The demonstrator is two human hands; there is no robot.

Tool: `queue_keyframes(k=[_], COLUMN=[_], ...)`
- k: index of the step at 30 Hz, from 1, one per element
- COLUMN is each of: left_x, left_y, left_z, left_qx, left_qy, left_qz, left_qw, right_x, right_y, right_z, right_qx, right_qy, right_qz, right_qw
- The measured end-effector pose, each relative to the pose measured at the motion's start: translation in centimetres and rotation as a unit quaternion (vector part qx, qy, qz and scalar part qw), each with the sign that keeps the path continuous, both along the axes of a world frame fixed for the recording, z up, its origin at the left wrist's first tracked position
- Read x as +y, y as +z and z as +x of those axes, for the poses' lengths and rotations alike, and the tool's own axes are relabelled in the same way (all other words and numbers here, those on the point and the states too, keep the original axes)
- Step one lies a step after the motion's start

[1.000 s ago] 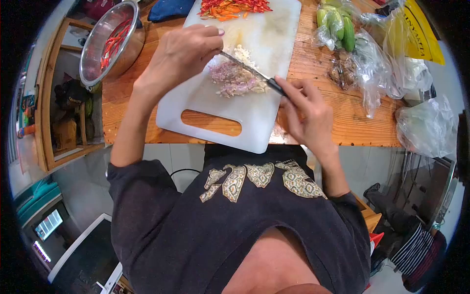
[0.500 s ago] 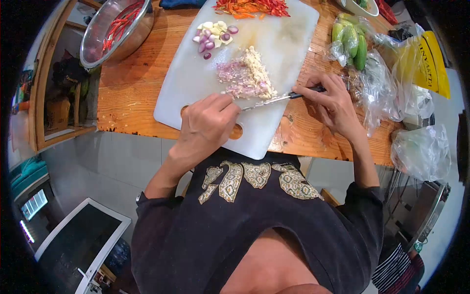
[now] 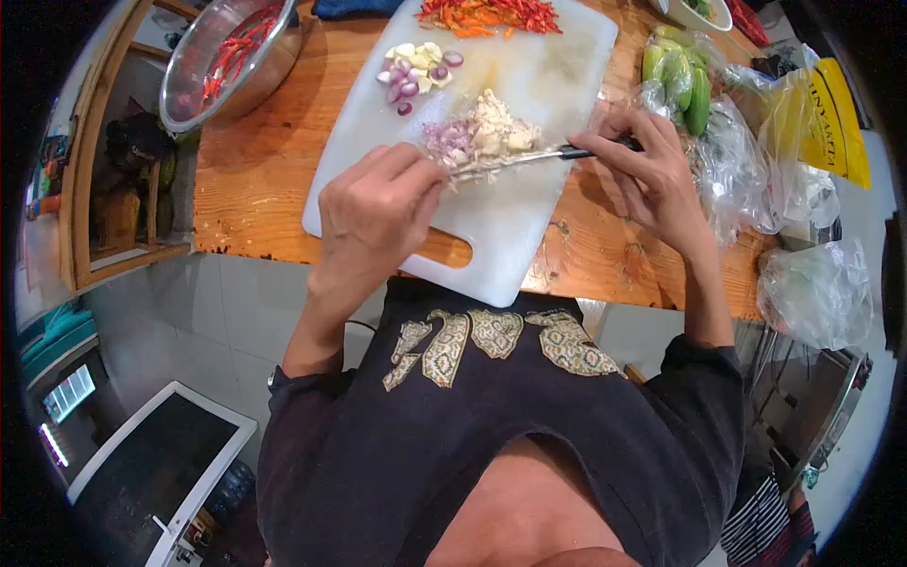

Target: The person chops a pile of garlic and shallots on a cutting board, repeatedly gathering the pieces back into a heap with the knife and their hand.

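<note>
A knife (image 3: 518, 162) with a dark handle lies crosswise over the near edge of a pile of chopped garlic and shallot (image 3: 487, 130). My right hand (image 3: 652, 170) is closed around the handle. At the other end, my left hand (image 3: 378, 200) pinches the blade near its tip, fingers curled over it. Bits of the chopped pile cling along the blade. The white cutting board (image 3: 501, 255) is under the pile. Farther up the board sit whole peeled shallots and garlic cloves (image 3: 416, 71), with sliced red and orange chillies (image 3: 491, 17) at the far edge.
At the left, a metal bowl (image 3: 179, 113) holds red chillies. Bagged cucumbers (image 3: 697, 99), clear plastic bags (image 3: 732, 180) and a yellow bag (image 3: 836, 123) crowd the right side of the wooden table (image 3: 250, 198). A bowl (image 3: 715, 14) stands at the far right.
Both hands and the knife have moved away from my body, from the near edge of the chopped pile onto it. The pile is pushed up and more bunched.
</note>
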State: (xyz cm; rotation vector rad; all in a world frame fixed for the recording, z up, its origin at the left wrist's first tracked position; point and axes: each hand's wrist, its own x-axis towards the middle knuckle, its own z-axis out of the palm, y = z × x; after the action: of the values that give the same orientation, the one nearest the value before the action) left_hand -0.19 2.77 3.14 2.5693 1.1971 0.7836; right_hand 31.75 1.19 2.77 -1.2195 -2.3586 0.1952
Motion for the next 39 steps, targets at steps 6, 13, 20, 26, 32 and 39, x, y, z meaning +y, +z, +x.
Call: queue_keyframes(k=[6, 13, 20, 26, 32, 39], left_x=[-2.8, -2.4, -1.4, -0.5, -0.2, 2.0], left_y=[-1.1, -2.6, -2.7, -1.9, -1.5, -2.0], left_z=[2.3, 2.5, 1.5, 0.6, -2.0, -4.4], left_qx=[-0.014, -0.024, -0.009, -0.039, -0.031, 0.052], left_qy=[-0.054, -0.033, 0.028, 0.073, 0.088, 0.032], left_qz=[-0.074, -0.100, -0.080, -0.053, -0.013, -0.013], left_qw=[0.996, 0.994, 0.996, 0.995, 0.996, 0.998], right_x=[-2.9, -1.5, 2.6, 3.9, -1.7, -6.4], right_y=[0.2, -0.6, -1.7, -0.9, 0.4, -2.6], right_z=[2.8, 2.4, 1.1, -0.2, -4.0, -9.0], right_qx=[-0.038, -0.060, -0.028, -0.038, -0.006, 0.078], right_qy=[-0.005, 0.000, 0.034, 0.031, -0.034, -0.087], right_qz=[-0.095, -0.083, -0.019, 0.073, 0.024, -0.075], right_qw=[0.995, 0.995, 0.999, 0.996, 0.999, 0.990])
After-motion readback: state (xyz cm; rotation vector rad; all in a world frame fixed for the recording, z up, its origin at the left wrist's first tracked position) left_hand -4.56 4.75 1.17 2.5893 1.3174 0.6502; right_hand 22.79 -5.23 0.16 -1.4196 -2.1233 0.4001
